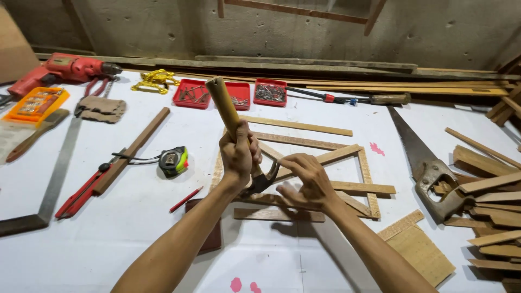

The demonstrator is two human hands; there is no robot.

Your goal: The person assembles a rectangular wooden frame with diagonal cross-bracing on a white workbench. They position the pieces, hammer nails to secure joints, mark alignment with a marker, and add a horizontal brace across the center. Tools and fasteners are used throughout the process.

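My left hand (237, 154) grips a claw hammer (225, 108) by its wooden handle, with the handle pointing up and away and the dark metal head (263, 183) down at the workpiece. My right hand (306, 182) rests with bent fingers on a frame of thin wooden slats (347, 157) lying on the white table, just right of the hammer head. The claw touches a slat near my right fingertips. A short dark wood strip (279, 215) lies below both hands.
Three red trays of nails (270, 92) stand at the back, by a red drill (65, 69) and yellow cord. A tape measure (173, 161), red pencil (186, 199), steel square (51, 179) lie left. A handsaw (426, 163) and offcut pile (488, 201) lie right.
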